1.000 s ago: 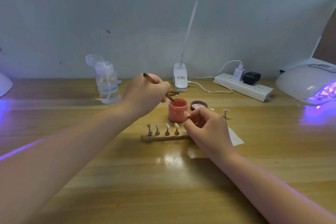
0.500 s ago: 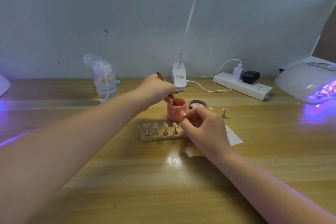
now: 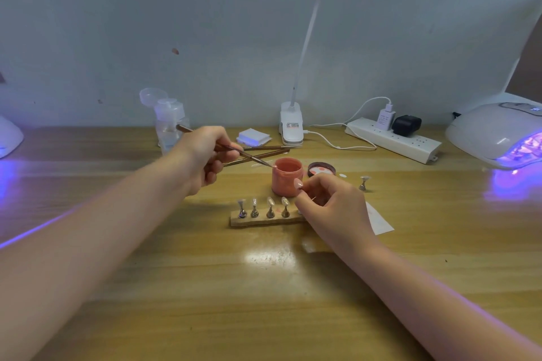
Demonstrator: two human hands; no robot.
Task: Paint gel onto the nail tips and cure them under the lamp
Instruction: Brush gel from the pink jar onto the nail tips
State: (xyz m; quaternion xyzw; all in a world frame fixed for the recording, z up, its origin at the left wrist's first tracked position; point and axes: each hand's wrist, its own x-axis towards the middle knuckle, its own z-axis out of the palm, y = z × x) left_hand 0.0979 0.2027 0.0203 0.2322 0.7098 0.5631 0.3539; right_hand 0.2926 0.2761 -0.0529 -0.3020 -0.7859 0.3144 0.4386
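Writing: a small label with red and dark print on the white clip base of the desk lamp (image 3: 291, 127), too small to read; no other lettering legible.

Left hand (image 3: 205, 157): forearm reaching in from the lower left, fingers curled round a thin brown-handled nail brush (image 3: 231, 150); brush slanted down to the right, its tip at the rim of the open coral-pink gel jar (image 3: 286, 176).

Right hand (image 3: 330, 204): forearm entering from the lower right, fingers curled, thumb and forefinger pinched together just right of the jar and above the end of the holder strip; what they pinch cannot be made out.

Tan wooden holder strip (image 3: 265, 220): lying on the wooden counter (image 3: 264, 287) in front of the jar; four clear nail tips on small metal stands (image 3: 263, 207) upright in a row upon it.

Single metal stand with a nail tip (image 3: 364, 183): apart, right of the jar.

Round jar lid (image 3: 321, 169): lying just right of the jar.

Two spare brown brushes (image 3: 264, 152): lying behind the jar.

White domed curing lamp (image 3: 495, 133): far right, violet glow at its mouth.

Clear plastic pump bottle (image 3: 170, 123): rear left, flip cap raised.

White power strip (image 3: 393, 139): rear right, a white and a black plug inserted.

Stack of white pads (image 3: 253, 137): left of the clip base.
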